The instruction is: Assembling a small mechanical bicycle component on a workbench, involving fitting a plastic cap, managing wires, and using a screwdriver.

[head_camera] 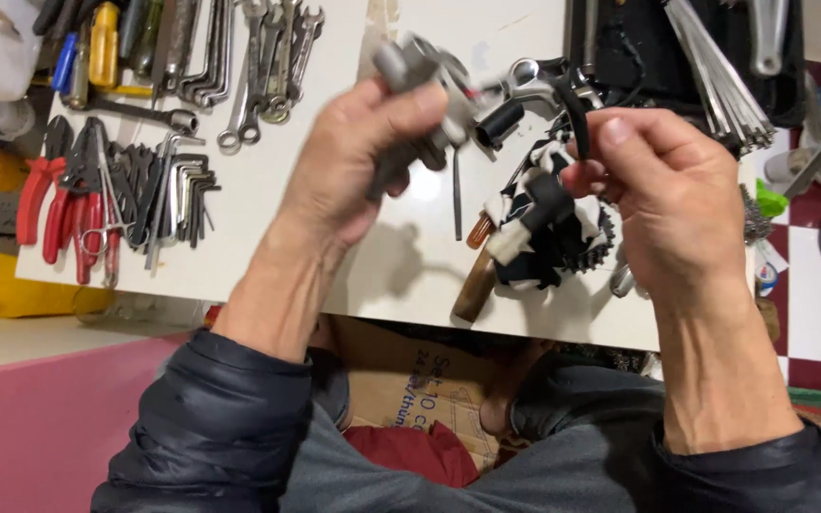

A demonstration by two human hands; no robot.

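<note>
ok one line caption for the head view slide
Left hand grips a grey metal part and right hand pinches a black cable above a white table beside red-handled pliers.

Below and between the left hand [358,161] and the right hand [662,204], a strip of white counter [277,218] lies bare, broken only by a thin dark rod [456,195] just beside the left hand. Farther to the left hand's outer side, hex keys [178,195], red pliers [59,195] and wrenches [254,66] crowd the surface. Under the right hand a black-and-white cloth [534,242] with a sprocket [593,249] blocks the way, and beyond it a bundle of spokes [719,76] fans out.
</note>
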